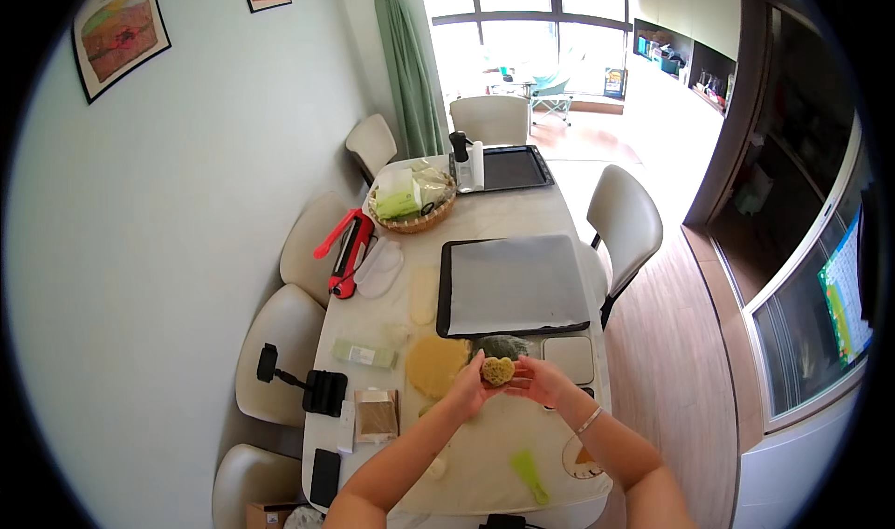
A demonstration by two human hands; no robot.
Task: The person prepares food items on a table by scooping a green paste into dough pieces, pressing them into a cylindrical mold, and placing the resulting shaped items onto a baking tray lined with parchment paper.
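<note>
A small yellow heart-shaped piece with a darker, speckled face is held up over the near part of the table. My left hand grips it from the left side. The fingers of my right hand close on its right edge. Just left of my hands lies a flat round of yellow dough. Behind them rests a dark green mass in clear wrap. A flat square kitchen scale sits beyond my right hand, partly covered by it. Nearer my body is a light green scraper.
A paper-lined baking tray fills the middle of the table. Farther back are a basket of packages and a second dark tray. A red sealing device, phone and black stand line the left edge.
</note>
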